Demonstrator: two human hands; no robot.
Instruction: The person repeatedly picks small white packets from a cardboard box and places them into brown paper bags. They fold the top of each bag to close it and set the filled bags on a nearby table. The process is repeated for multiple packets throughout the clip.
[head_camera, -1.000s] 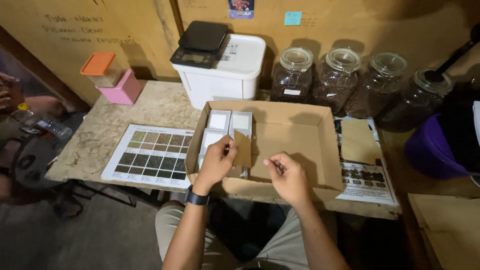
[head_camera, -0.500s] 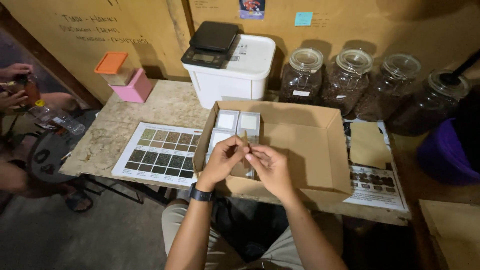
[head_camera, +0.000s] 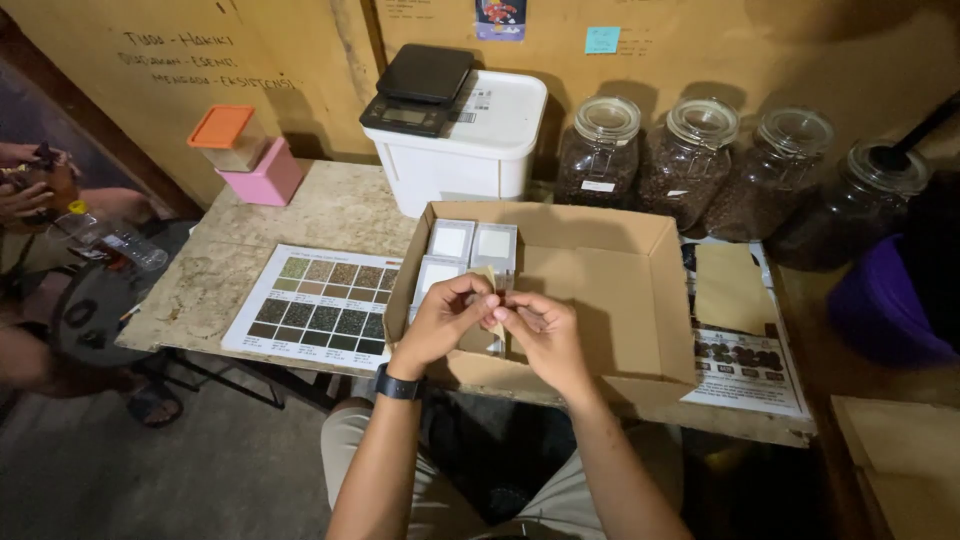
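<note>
over the cardboard box (head_camera: 600, 300), left hand (head_camera: 445, 322) and right hand (head_camera: 545, 335) pinching one small tan packet (head_camera: 487, 280)

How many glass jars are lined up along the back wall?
4: first jar beside the white bin, second jar and third jar further right, fourth jar far right with a dark handle sticking out.

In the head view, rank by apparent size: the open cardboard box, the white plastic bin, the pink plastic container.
1. Open cardboard box, largest, though nearest the camera.
2. White plastic bin.
3. Pink plastic container, smallest.
</note>
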